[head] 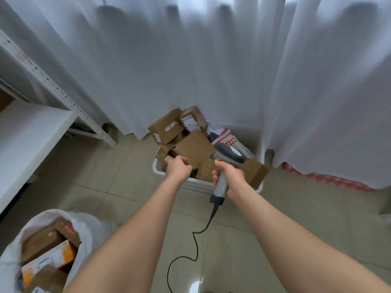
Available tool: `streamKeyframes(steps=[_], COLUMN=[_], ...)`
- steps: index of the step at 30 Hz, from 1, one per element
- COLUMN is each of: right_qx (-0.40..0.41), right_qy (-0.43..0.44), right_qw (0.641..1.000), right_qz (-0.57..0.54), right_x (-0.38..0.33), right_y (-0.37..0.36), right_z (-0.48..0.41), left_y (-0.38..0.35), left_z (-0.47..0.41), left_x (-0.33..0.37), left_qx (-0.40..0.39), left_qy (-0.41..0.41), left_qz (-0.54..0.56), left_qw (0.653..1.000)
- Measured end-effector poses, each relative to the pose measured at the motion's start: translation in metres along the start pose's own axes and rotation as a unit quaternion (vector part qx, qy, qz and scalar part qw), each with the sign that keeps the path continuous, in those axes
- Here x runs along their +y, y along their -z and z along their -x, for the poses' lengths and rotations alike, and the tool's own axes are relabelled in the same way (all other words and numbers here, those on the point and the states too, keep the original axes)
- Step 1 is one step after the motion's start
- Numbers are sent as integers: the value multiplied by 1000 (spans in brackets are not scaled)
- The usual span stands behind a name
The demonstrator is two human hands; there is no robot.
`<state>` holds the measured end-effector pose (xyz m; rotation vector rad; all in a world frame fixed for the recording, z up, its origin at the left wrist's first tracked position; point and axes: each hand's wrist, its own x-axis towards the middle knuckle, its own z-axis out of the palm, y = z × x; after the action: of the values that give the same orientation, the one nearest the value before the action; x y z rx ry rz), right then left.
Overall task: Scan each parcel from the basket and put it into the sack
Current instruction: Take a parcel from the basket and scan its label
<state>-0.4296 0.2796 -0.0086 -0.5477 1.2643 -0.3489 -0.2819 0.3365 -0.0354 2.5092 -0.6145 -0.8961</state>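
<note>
A white basket on the floor by the curtain is heaped with brown cardboard parcels. My left hand grips the near corner of a plain brown box tilted above the heap. My right hand holds the grey handle of a corded barcode scanner, whose dark head sits right beside that box. At the lower left a white sack stands open, with several brown and orange parcels inside.
A white curtain hangs behind the basket. White metal shelving fills the left side. The scanner's black cable trails over the tiled floor between my arms. A red-and-white mailer bag lies in the basket's far right.
</note>
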Motion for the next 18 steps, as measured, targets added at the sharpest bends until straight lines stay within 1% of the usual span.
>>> streamKeyframes(steps=[4,7,12,18], right_qx=[10,4,16,-27], right_qy=[8,10,1,-19], right_qw=[1000,1000,998,989], right_qz=[8,17,68,145], right_x=[-37,-66,-119,-158], right_y=[13,7,-31,-79], right_z=[-36,-69,-147,-256], left_y=[-18,-26,-28,-36], left_z=[-29,-63,-151,-266], left_x=[35,55,82,96], left_qx=[-11,-17,-19,-18], left_qy=[-1,6,21,50], left_qz=[-10,-5,22,31], left_qw=[1000,1000,999,998])
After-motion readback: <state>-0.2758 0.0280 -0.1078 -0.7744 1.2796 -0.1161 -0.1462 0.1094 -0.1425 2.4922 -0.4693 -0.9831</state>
